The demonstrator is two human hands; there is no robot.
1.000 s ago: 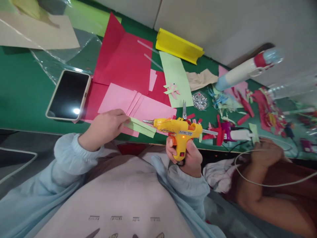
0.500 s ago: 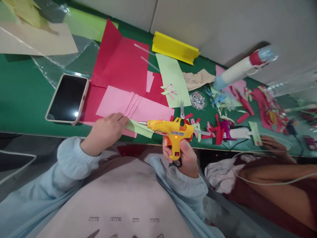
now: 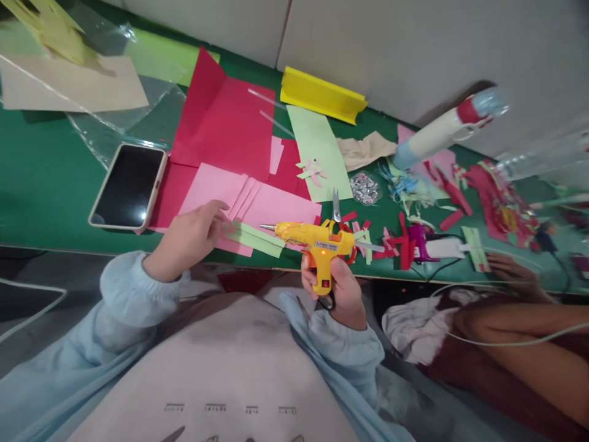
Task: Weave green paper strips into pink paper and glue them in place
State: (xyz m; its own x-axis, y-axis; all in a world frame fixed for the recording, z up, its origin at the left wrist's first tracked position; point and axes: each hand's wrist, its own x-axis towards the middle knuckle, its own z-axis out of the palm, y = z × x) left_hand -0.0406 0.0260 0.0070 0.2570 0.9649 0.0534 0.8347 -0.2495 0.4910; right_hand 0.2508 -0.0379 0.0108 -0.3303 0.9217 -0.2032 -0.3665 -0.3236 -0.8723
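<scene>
My right hand (image 3: 338, 282) is wrapped round the handle of a yellow glue gun (image 3: 317, 242), whose metal tip points left over the table edge area. A clear glue stick pokes out of its back. My left hand (image 3: 191, 236) is at the left end of light green paper strips (image 3: 257, 238), its thumb and fingers bent close together; whether it pinches a strip is hidden. Those strips lie on pink paper (image 3: 285, 209), near narrow pink strips (image 3: 243, 196). Scissors (image 3: 336, 205) lie just behind the gun.
A phone (image 3: 129, 186) lies at left beside red paper (image 3: 239, 123). Further back are a yellow folded piece (image 3: 322, 95) and a bottle (image 3: 446, 132). Beads (image 3: 365, 188) sit right of centre. Another person's hand (image 3: 515, 273) is at the right edge.
My left hand has shifted slightly left along the green strips, and its fingers have lifted and loosened, uncovering more of them. My right hand still holds the glue gun.
</scene>
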